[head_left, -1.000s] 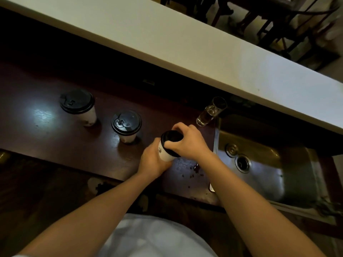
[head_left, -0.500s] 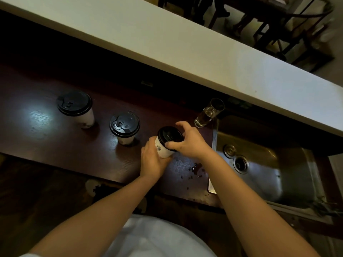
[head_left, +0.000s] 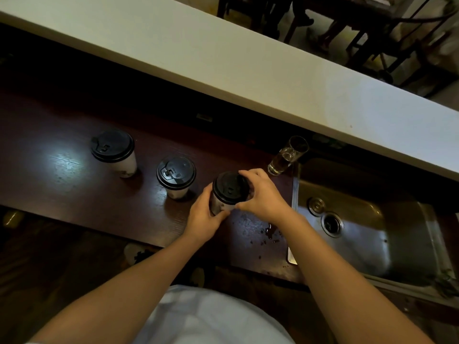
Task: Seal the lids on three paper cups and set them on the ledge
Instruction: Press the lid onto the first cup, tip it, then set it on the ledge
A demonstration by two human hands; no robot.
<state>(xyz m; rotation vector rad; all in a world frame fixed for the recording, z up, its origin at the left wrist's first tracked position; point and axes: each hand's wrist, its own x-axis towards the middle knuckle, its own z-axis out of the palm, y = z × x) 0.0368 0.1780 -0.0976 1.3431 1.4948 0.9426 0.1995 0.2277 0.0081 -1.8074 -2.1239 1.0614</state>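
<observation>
Three white paper cups with black lids are on the dark wooden counter (head_left: 62, 194). The left cup (head_left: 114, 151) and the middle cup (head_left: 175, 175) stand upright on their own. My left hand (head_left: 202, 218) grips the side of the third cup (head_left: 221, 204), which leans a little. My right hand (head_left: 263, 194) curls over the right edge of its black lid (head_left: 229, 186), thumb on the near rim and fingers on the far rim. The pale ledge (head_left: 248, 68) runs diagonally above the counter with nothing on it.
A tall drinking glass (head_left: 286, 156) with some liquid stands just behind my right hand. A steel sink (head_left: 367, 234) lies to the right. Dark crumbs and a small spill (head_left: 268, 233) mark the counter by the sink. Chairs and table legs are beyond the ledge.
My right hand has shifted off the top of the lid to its right edge, so more of the lid shows. The cup has stayed in my left hand, and the view has drifted slightly.
</observation>
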